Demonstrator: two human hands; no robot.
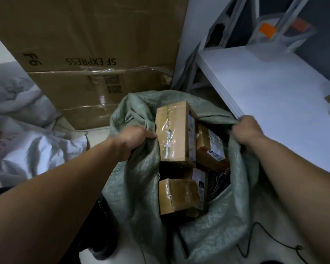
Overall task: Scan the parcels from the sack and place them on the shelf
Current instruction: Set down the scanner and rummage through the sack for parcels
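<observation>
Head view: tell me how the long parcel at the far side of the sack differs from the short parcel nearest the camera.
The long parcel is bigger and elongated; the short parcel is squat. The long parcel sits high at the mouth of the sack; the short parcel lies deeper, nearer the camera. Both are brown cardboard boxes sealed with clear tape.

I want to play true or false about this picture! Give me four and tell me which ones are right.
1. The left hand and the right hand both grip the green sack. True.
2. The sack is empty. False: taped brown parcels sit inside it.
3. The big cardboard box behind the sack reads SF EXPRESS. True.
4. The right hand holds a scanner. False: it only grips the sack's edge.
</observation>
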